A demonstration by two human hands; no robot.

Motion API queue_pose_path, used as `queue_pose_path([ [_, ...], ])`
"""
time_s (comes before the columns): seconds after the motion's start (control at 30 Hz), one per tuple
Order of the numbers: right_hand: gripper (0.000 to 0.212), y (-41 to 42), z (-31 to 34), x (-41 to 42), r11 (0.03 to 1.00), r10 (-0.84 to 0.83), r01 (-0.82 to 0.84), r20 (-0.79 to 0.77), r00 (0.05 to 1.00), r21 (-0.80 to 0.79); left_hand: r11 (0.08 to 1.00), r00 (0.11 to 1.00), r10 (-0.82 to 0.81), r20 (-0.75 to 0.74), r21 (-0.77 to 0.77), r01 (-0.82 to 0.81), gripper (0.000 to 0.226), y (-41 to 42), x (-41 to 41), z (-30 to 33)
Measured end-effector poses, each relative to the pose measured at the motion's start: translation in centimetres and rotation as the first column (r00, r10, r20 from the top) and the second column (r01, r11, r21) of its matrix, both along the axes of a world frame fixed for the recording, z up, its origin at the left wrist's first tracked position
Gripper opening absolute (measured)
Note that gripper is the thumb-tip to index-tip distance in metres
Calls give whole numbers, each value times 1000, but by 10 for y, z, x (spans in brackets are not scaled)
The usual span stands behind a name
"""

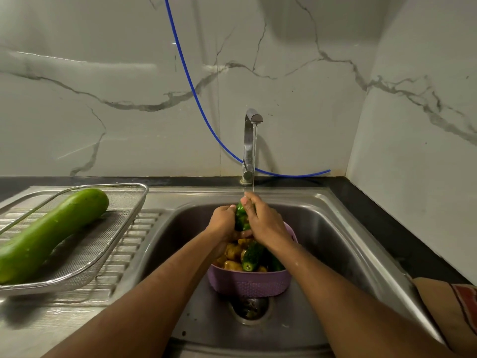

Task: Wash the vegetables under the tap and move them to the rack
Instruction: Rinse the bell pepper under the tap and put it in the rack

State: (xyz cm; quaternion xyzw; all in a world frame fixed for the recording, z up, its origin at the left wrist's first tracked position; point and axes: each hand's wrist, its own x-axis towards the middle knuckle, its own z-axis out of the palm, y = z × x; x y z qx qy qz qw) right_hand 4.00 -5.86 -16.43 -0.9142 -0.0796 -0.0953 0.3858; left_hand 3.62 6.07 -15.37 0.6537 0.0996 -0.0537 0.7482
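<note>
A dark green cucumber (pixel 241 218) stands upright under the running water of the steel tap (pixel 249 146). My left hand (pixel 222 221) grips its left side and my right hand (pixel 263 219) wraps its top and right side. Directly below, a purple basket (pixel 250 281) sits in the sink (pixel 335 241) over the drain. It holds another cucumber (pixel 251 255) and several yellow-brown vegetables (pixel 233 251). On the left drainboard, a wire mesh rack (pixel 108 233) carries one long pale green bottle gourd (pixel 49 233).
A blue hose (pixel 192 86) hangs down the marble wall and runs behind the tap. A dark counter strip (pixel 382 223) borders the sink at the right, with a brown and red cloth (pixel 454 308) at its near end. The drain (pixel 250 310) shows below the basket.
</note>
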Motion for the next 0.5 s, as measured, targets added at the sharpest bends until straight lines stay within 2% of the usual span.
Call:
queue_pose_path([
  [0.1,52,-6,-3,3,996,68,-62,-87,994,65,997,996,-6,-89,-75,-1,31,1,-2,5],
  [0.2,46,-10,-4,5,983,89,-77,-66,994,168,995,996,-17,-92,-98,8,31,2,-3,8],
  [0.3,42,-12,-2,7,946,90,-65,-64,994,319,992,994,-54,-99,-123,42,33,3,-7,11],
  [0.37,42,-16,-1,9,898,132,-64,-126,983,435,988,989,-68,-130,-148,49,31,6,-8,12],
  [0.5,51,-18,-1,12,880,228,-124,-179,957,458,984,978,-68,-198,-174,33,27,14,-9,13],
])
